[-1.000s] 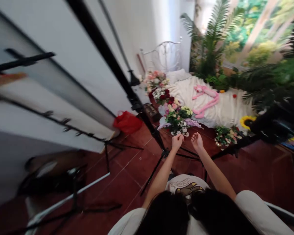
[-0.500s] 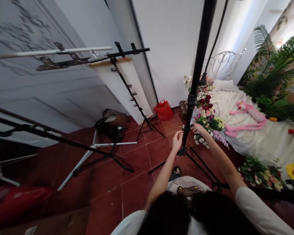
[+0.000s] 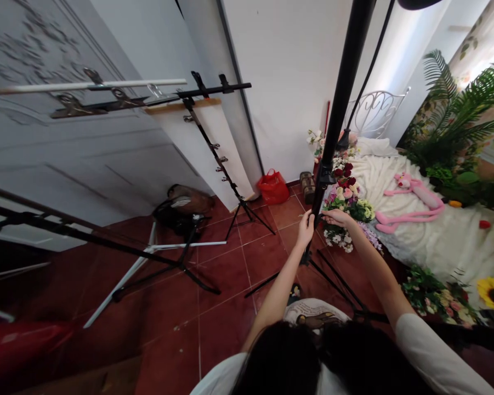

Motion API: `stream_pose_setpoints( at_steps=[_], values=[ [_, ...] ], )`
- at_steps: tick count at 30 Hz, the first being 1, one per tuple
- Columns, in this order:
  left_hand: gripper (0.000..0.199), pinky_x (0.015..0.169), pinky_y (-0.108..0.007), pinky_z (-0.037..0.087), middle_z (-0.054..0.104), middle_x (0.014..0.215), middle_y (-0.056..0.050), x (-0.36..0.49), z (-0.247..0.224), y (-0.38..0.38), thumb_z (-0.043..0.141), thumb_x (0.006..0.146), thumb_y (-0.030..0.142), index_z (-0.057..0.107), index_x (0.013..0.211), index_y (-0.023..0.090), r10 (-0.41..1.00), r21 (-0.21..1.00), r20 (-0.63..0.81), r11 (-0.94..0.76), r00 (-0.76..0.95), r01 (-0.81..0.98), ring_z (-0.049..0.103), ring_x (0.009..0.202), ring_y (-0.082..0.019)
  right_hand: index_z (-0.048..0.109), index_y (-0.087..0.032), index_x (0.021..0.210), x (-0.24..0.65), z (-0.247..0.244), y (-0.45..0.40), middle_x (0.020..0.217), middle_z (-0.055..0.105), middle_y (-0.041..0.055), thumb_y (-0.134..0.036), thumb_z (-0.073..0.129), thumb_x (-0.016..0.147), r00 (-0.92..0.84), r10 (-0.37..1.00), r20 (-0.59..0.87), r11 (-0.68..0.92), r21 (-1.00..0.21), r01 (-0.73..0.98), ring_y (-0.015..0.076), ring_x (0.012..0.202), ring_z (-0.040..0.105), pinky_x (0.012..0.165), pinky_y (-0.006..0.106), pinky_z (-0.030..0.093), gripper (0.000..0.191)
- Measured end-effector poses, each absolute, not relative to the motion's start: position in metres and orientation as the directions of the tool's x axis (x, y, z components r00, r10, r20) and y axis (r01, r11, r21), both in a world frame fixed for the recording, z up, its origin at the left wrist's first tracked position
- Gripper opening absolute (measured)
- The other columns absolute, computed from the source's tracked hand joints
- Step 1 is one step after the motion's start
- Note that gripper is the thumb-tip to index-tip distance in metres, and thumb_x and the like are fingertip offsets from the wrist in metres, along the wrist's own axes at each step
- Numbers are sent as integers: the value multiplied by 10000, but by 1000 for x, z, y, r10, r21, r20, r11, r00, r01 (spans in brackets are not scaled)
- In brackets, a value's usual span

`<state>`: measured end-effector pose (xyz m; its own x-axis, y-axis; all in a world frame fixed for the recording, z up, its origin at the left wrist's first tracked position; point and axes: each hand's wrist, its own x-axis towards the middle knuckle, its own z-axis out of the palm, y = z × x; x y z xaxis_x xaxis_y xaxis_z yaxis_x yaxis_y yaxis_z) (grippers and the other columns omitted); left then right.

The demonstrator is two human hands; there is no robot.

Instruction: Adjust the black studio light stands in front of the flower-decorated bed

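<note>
A tall black light stand (image 3: 338,125) rises in front of me, its pole tilted in view and its legs spread on the floor. My left hand (image 3: 306,228) is wrapped around the pole's lower section, thumb upward. On the pole's other side my right hand (image 3: 339,218) is closed, with fingertips pinched at a knob that they mostly cover. Above both hands sits a black collar (image 3: 324,174) on the pole. A black cable (image 3: 367,77) hangs alongside, ending in a plug-like piece (image 3: 344,139).
Artificial flowers (image 3: 345,192) stand just behind the pole, beside a bed with a cream blanket (image 3: 431,236) and a pink plush toy (image 3: 423,193). A red bag (image 3: 273,187) rests by the wall. Leftward are a backdrop stand (image 3: 214,145) with clips and further stand legs (image 3: 148,252).
My left hand has gone from loose fingers beside the pole to a grip around it. My right hand has stayed at the pole, slightly lower. The view has shifted a little.
</note>
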<state>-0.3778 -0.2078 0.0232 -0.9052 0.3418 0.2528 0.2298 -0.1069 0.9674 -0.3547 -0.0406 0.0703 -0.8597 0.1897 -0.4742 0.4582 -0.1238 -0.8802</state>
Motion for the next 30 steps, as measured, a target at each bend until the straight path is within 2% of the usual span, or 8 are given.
stream_pose_setpoints(
  at_steps=[5, 8, 12, 18, 21, 24, 27, 30],
  values=[
    [504, 1019, -369, 449, 665, 1175, -112, -382, 20, -204, 459, 886, 572, 616, 1156, 176, 328, 972, 218, -157, -919, 175, 608, 1123, -216, 708, -149, 728, -351, 70, -39, 723, 705, 22, -254, 782, 678, -922, 180, -343, -33, -939, 343, 94, 606, 609, 613, 200, 549, 138],
    [518, 1023, -363, 442, 670, 1168, -119, -381, 22, -203, 456, 884, 576, 624, 1151, 165, 330, 969, 221, -181, -918, 168, 605, 1131, -217, 737, -147, 844, -349, 73, -33, 852, 733, 43, -245, 796, 633, -958, 109, -266, 19, -963, 270, 130, 756, 659, 774, 242, 548, 239],
    [526, 1016, -354, 446, 678, 1156, -114, -381, 25, -203, 461, 873, 592, 634, 1139, 172, 323, 968, 221, -187, -920, 167, 613, 1113, -213, 722, -143, 800, -355, 84, -22, 834, 729, 42, -312, 809, 592, -988, 13, -155, 132, -979, 156, 171, 828, 671, 897, 340, 520, 282],
    [538, 1038, -369, 430, 674, 1173, -115, -381, 23, -203, 476, 863, 598, 639, 1139, 166, 314, 972, 200, -183, -928, 147, 601, 1136, -222, 544, -253, 1270, -360, 161, -33, 1197, 653, 55, -351, 853, 593, -979, 7, 204, 96, -974, -203, 198, 1130, 612, 1015, 380, 477, 750],
    [538, 1050, -369, 422, 672, 1180, -105, -379, 23, -203, 482, 862, 598, 637, 1153, 173, 304, 975, 183, -181, -935, 132, 596, 1148, -221, 511, -235, 1303, -356, 213, -61, 1225, 629, 66, -407, 857, 597, -925, 77, 371, 196, -916, -351, 217, 1164, 595, 1021, 363, 485, 805],
    [549, 1077, -370, 403, 657, 1220, -95, -377, 24, -203, 492, 854, 607, 631, 1182, 189, 298, 974, 167, -200, -940, 110, 576, 1189, -223, 517, -200, 1297, -351, 240, -84, 1166, 650, 76, -472, 825, 630, -907, 91, 412, 284, -884, -372, 233, 1110, 626, 974, 368, 526, 784],
    [579, 1109, -363, 375, 608, 1314, -82, -374, 27, -205, 448, 872, 620, 596, 1254, 210, 301, 964, 139, -258, -943, 60, 535, 1256, -215, 514, -196, 1296, -347, 223, -91, 1115, 669, 71, -516, 793, 654, -898, 111, 426, 330, -868, -371, 232, 1069, 646, 940, 362, 548, 770],
    [625, 1125, -366, 362, 573, 1365, -76, -373, 25, -208, 302, 916, 630, 572, 1292, 211, 309, 943, 71, -330, -948, -37, 516, 1286, -201, 540, -184, 1248, -342, 168, -90, 1057, 685, 66, -523, 789, 649, -911, 120, 395, 367, -870, -329, 234, 1005, 671, 901, 364, 563, 732]
  ],
)
